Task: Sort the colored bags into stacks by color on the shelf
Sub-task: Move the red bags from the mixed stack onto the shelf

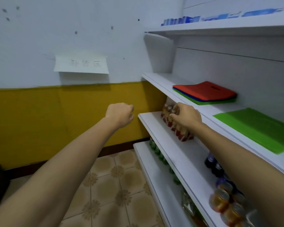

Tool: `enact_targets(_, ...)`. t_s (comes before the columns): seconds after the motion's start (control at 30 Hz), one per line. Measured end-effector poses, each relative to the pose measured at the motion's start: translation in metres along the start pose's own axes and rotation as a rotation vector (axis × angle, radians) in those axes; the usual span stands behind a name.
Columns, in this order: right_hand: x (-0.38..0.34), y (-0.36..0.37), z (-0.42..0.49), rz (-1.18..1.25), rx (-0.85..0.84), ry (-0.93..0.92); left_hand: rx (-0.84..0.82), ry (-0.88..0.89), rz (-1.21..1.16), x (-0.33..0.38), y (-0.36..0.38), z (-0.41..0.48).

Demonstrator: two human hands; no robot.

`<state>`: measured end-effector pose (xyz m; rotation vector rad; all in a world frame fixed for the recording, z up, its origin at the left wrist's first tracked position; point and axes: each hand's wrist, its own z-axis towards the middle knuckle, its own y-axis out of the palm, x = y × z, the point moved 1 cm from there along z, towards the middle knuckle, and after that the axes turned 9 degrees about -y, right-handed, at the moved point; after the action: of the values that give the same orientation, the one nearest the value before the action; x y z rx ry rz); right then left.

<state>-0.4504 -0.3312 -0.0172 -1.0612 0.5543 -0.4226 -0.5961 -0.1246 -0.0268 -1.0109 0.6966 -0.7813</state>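
Observation:
A mixed stack of flat bags lies on the white shelf (156,79): a red bag (205,90) on top, a blue bag (193,99) under it, and a green bag (208,102) at the bottom. A separate green bag (259,128) lies flat further right on the same shelf. My left hand (120,115) hangs in the air left of the shelving with curled fingers and holds nothing. In front of the shelf's front edge, below the stack, my right hand (185,115) has loosely curled fingers and nothing in it.
The shelf below carries packs of red-capped bottles (179,130) and dark bottles (215,164). Lower still stand green bottles (156,149) and cans (226,200). Blue boxes (180,20) line the top shelf. A paper sign (81,64) hangs on the wall above tiled floor (115,185).

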Motion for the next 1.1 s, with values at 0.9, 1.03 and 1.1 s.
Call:
enact_targets(0.9, 0.176, 0.017, 0.222, -0.037, 0.176, 0.450, 0.057, 0.270, -0.181, 0.118, 0.088, 0.348)
enact_targets(1.03, 0.217, 0.019, 0.213, -0.086, 0.292, 0.637, 0.053, 0.403, -0.265, 0.164, 0.111, 0.396)
enact_targets(1.1, 0.233, 0.019, 0.214, -0.099, 0.341, 0.753, 0.041, 0.454, -0.325, 0.181, 0.125, 0.422)
